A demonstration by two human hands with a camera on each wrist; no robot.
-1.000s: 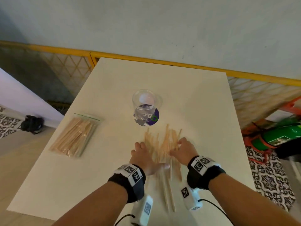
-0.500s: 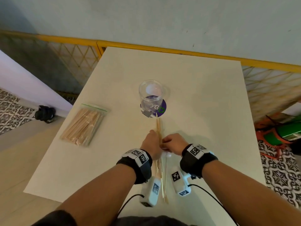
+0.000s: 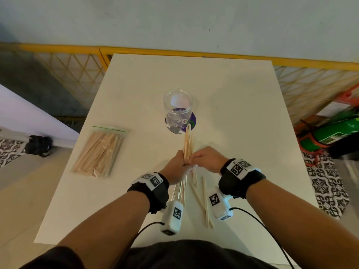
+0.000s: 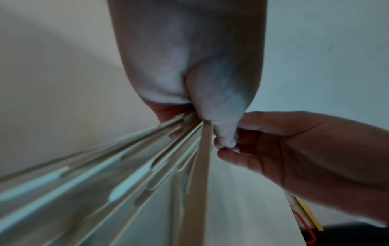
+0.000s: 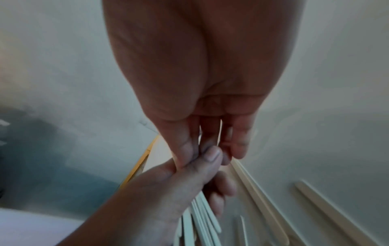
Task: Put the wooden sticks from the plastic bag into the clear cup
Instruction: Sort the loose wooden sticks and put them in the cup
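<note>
Just below the middle of the head view, a bundle of wooden sticks (image 3: 187, 144) stands nearly upright, gripped at its lower part by the left hand (image 3: 175, 167), whose fingers curl round it. The right hand (image 3: 206, 159) meets it from the right side, its fingers (image 5: 212, 141) bent in against the bundle and touching the left thumb (image 5: 207, 160); whether the right hand truly pinches the sticks cannot be told. In the left wrist view the lower ends of the sticks (image 4: 147, 166) fan out toward the bottom left of the frame. A few loose sticks (image 3: 205, 200) lie flat on the white table (image 3: 242, 117), lower centre, between the two wrists. The bundle's upper tips reach up to the base of the clear cup (image 3: 178, 109), which stands upright in the centre of the frame on a purple round coaster (image 3: 192, 121). At centre left of the frame lies the plastic bag (image 3: 101, 150) with a green zip line, flat on the table, with many sticks inside. Behind the table runs a yellow lattice fence (image 3: 73, 68) along a pale wall (image 3: 174, 22).
</note>
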